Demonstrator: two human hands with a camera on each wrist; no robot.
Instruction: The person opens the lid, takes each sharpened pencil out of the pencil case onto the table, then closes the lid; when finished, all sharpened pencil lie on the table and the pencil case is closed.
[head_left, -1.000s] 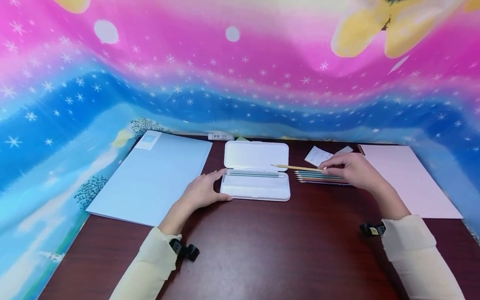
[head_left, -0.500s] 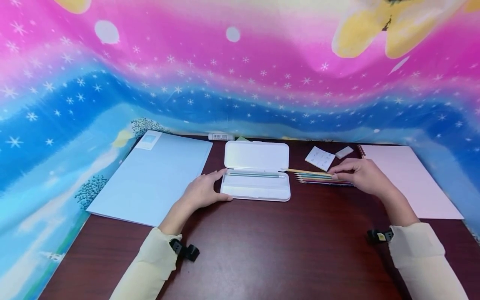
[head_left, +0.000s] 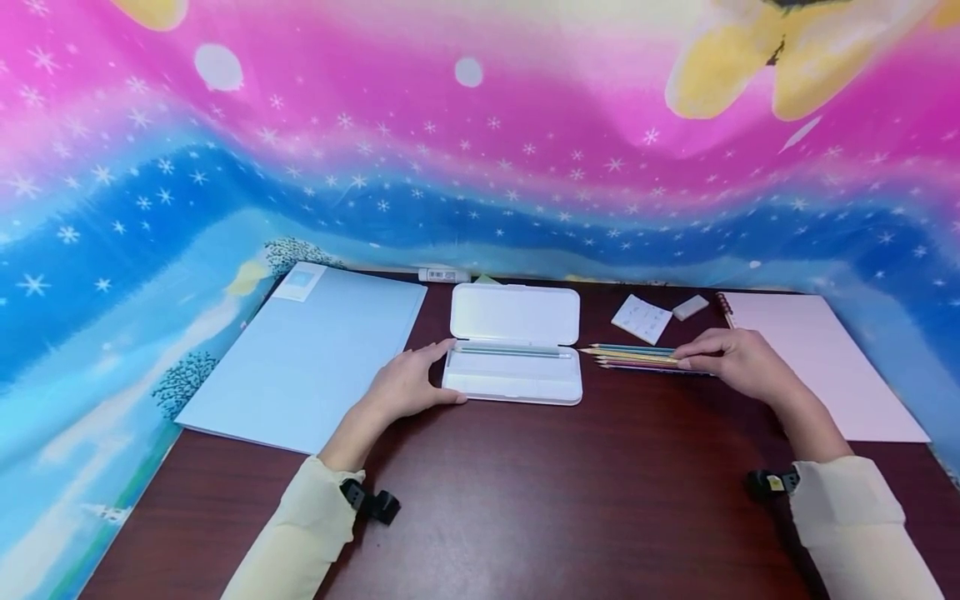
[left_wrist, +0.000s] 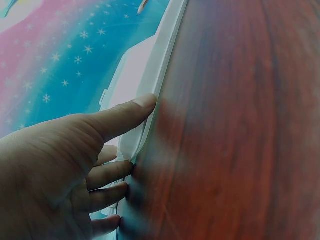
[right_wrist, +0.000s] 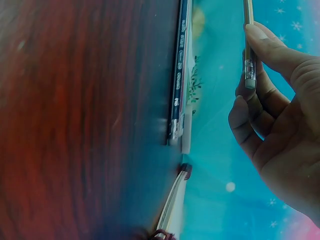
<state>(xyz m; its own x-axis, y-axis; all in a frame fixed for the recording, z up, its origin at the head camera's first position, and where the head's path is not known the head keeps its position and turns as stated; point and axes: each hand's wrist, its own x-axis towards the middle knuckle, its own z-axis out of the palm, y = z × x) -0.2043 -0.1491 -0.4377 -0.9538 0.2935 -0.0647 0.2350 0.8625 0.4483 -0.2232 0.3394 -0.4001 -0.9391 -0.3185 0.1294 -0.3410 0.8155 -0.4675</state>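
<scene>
A white pencil case point(head_left: 517, 388) lies with its lid raised, a pale pencil point(head_left: 513, 351) along its back side. My left hand point(head_left: 401, 382) grips the case's left end; in the left wrist view the thumb point(left_wrist: 127, 115) presses the front edge and the fingers lie along the end. Between thumb and fingertips my right hand point(head_left: 738, 362) pinches a yellow pencil point(right_wrist: 249, 55) close to its eraser end. Its tip points left at the case, and the pencil overlaps a row of several coloured pencils point(head_left: 648, 368) in the head view.
A light blue folder point(head_left: 307, 358) lies at the left, a pink spiral notebook point(head_left: 817, 358) at the right. Behind the pencils are a small printed paper point(head_left: 641, 318) and a white eraser point(head_left: 690, 307). A glue stick point(head_left: 444, 275) lies by the patterned cloth backdrop point(head_left: 480, 167).
My right hand has moved right and nearer to me, drawing the yellow pencil back from the case and down over the row. The eraser came into full view. My left hand stays put.
</scene>
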